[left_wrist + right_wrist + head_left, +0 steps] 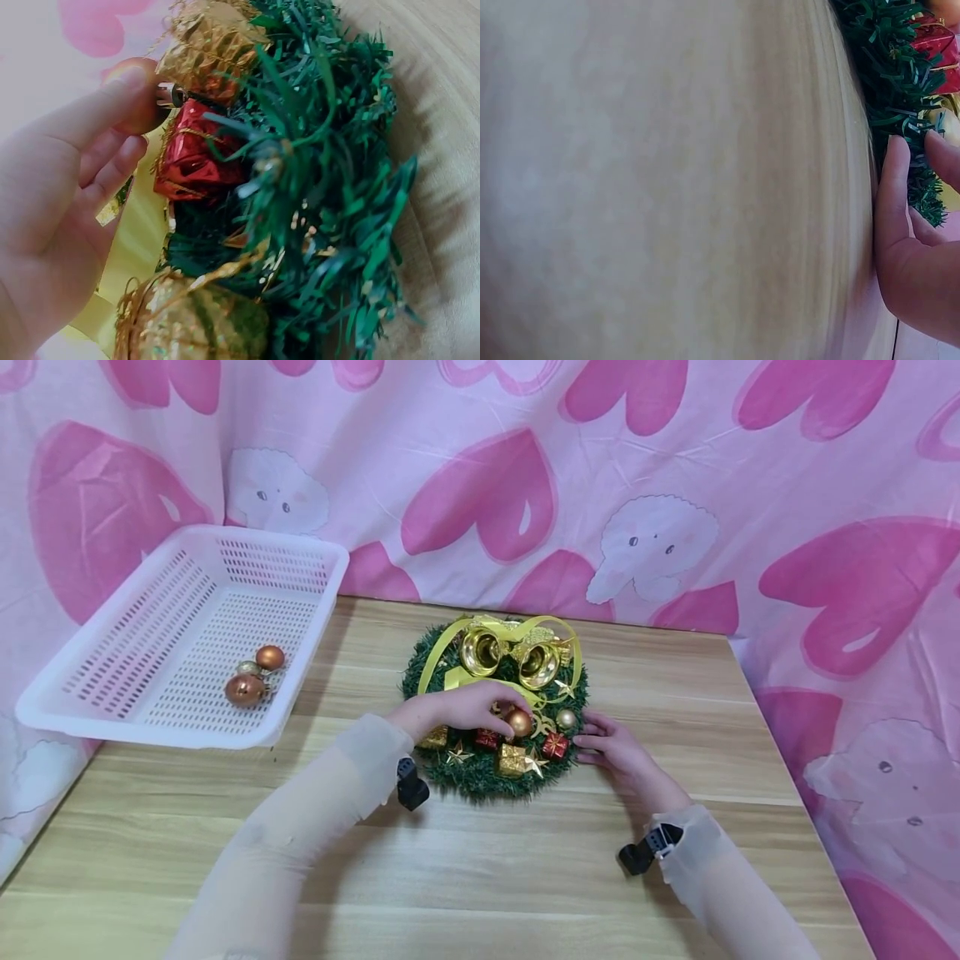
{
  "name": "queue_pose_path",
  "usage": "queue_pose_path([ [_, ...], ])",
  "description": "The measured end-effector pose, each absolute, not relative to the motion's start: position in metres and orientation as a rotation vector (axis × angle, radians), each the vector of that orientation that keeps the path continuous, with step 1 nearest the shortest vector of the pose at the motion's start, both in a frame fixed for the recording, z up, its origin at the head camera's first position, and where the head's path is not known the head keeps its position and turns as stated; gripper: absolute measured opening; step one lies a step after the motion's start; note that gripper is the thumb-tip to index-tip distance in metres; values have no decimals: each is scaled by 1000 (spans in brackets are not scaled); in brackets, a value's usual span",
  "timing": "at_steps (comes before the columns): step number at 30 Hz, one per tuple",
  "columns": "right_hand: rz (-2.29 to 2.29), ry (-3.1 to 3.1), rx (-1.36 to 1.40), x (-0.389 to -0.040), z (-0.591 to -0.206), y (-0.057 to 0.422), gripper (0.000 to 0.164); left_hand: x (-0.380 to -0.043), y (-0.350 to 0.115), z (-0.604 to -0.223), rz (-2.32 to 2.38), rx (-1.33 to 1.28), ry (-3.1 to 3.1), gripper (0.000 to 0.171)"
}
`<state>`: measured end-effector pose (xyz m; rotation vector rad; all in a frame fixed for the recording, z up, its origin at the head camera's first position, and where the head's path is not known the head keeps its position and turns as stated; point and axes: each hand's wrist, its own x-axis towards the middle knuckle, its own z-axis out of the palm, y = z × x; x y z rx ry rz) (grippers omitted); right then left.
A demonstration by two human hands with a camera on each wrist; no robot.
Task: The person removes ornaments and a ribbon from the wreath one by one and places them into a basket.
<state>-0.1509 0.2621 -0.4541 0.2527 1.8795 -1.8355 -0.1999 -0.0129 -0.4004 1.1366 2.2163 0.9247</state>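
A green tinsel wreath (483, 785) lies on the table, trimmed with gold bells (480, 650), yellow ribbon, stars, and small red (555, 745) and gold gift boxes (512, 761). My left hand (480, 706) is over the wreath's middle, pinching a copper-coloured bauble (519, 722) between thumb and fingers. In the left wrist view, the bauble's metal cap (170, 95) points toward the greenery beside a red gift box (196, 154). At the wreath's right edge, my right hand (618, 750) touches the greenery with fairly straight fingers (894, 180). A pale gold bauble (566, 719) sits near it.
A white perforated plastic basket (180, 735) stands at the left of the wooden table (480, 877). Inside it lie a large copper bauble (245, 691), a smaller orange one (270, 657) and a small gold one (248, 667). Pink heart-patterned cloth (480, 502) hangs behind.
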Motion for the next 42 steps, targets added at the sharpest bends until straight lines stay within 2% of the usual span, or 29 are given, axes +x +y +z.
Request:
queue_pose_path([
  [12, -1815, 1888, 257, -151, -453, 261, 73, -201, -22, -393, 1120, 979, 2170, 45],
  [26, -1802, 1900, 255, -150, -452, 261, 73, -205, -42, -380, 1237, 955, 2183, 44],
  [33, -1810, 1883, 251, -151, -455, 263, 74, -209, -58, -369, 1305, 816, 2270, 45],
  [42, -1807, 1880, 245, -152, -454, 263, 73, -210, -91, -349, 1423, 771, 2298, 47],
])
